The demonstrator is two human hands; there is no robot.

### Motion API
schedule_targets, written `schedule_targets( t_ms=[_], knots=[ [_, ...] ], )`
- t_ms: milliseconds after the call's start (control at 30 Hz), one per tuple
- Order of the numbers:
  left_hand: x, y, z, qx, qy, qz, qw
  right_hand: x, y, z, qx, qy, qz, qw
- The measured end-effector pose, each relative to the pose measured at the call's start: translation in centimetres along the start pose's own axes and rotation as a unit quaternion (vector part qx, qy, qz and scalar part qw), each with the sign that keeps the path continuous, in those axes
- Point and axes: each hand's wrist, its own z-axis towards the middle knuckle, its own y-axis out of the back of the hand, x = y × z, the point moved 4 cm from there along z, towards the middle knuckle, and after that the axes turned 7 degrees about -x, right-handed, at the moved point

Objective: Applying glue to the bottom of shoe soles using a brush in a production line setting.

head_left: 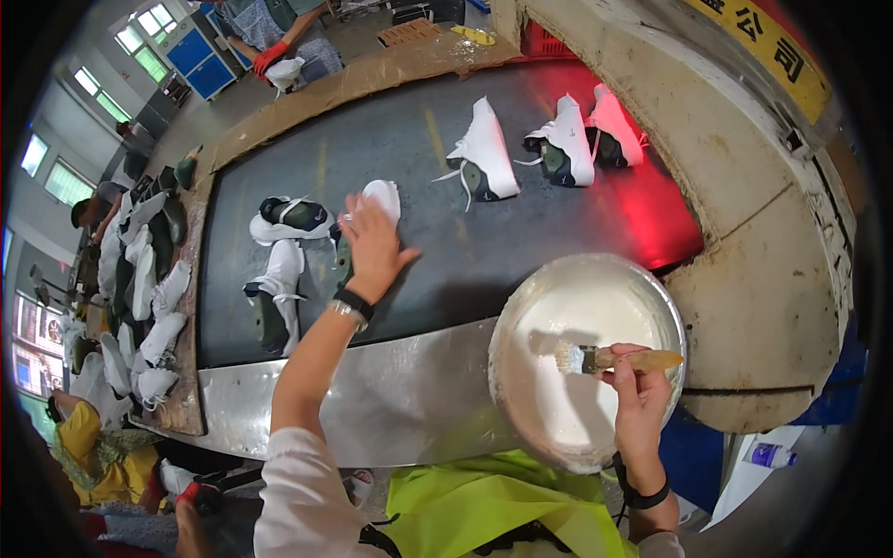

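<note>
Nearest the camera is your bright yellow-green apron point(498, 502), with a white sleeve point(302, 488) on your left arm. Your right hand point(638, 386) pinches the amber-handled flat paintbrush point(595, 359) between thumb and fingers, its whitened bristles pointing left above the milky white liquid point(553, 409) in a wide, round, coated bowl point(500, 372). Your left hand point(375, 246) has its fingers extended and the thumb spread wide, lying over a white-and-dark-green shoe piece point(383, 197); you have not closed around it, and you cannot tell here how firmly the palm presses. That piece lies on a dark grey flat belt point(446, 270), partly hidden by your hand.

Just left of it are two more white-and-green shoes, one on its side point(290, 219), the other with laces trailing point(279, 288). Farther right, three similar shoes point(484, 153) stand in a row, the last one in red light beside the cream-coloured machine housing point(772, 242). A bare metal ledge point(391, 400) runs along your side of the belt. On your left, a heap of white and dark green shoe parts point(144, 279) covers a brown board point(193, 391). Beyond the far edge, a co-worker's red-gloved hand point(270, 58) holds a white shoe point(286, 74).
</note>
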Motion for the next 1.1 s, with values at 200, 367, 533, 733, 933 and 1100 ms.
schedule_targets(
  t_ms=[200,367,533,733,933,1100],
  knots=[
    [7.8,0.1,-7.4,0.033,0.133,0.027,0.99,0.1,0.6,-2.3,0.018,0.01,0.006,1.0],
    [15.1,-6.2,-6.2,0.297,0.343,-0.101,0.885,-1.3,2.3,-2.8,-0.033,-0.03,-0.002,0.999],
    [14.0,-9.2,-2.8,0.302,0.354,-0.299,0.833,-1.3,0.8,-2.4,-0.054,-0.053,-0.013,0.997],
    [13.9,-4.0,-5.1,0.257,0.33,-0.145,0.897,-0.1,1.1,-3.5,-0.008,0.0,0.013,1.0],
    [6.0,10.3,-12.9,0.375,0.407,-0.649,0.522,-1.5,5.1,-3.7,0.012,0.043,-0.126,0.991],
    [0.5,18.8,-25.1,0.229,0.421,-0.712,0.514,-5.6,2.5,-0.1,-0.007,0.138,-0.216,0.967]
  ],
)
